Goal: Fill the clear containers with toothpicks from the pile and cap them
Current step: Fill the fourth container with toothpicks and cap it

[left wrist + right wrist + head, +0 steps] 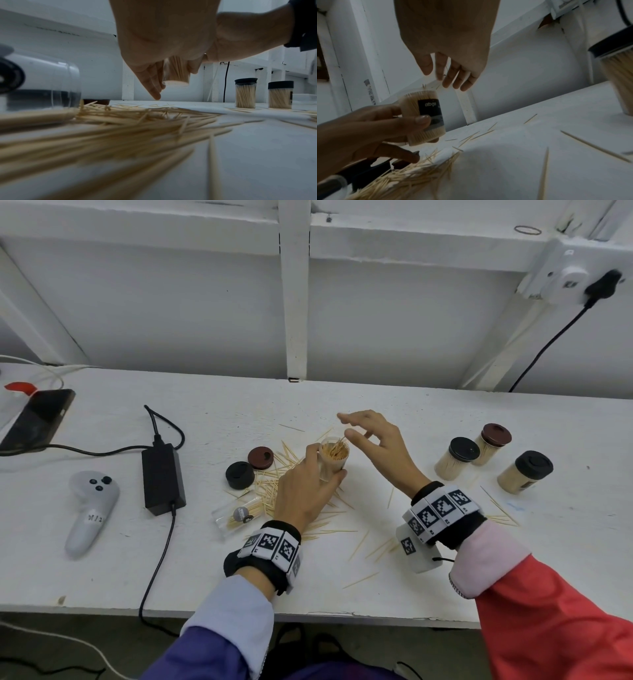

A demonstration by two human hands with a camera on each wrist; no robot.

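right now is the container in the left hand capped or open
Open. The container gripped by the left hand has no cap; toothpick tips show at its mouth, and two loose caps lie beside the pile.

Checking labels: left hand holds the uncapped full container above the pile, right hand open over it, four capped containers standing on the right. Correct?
Not quite: three capped containers stand on the right, per the head view. The rest holds: the left hand grips the uncapped container above the pile, and the right hand is open over it.
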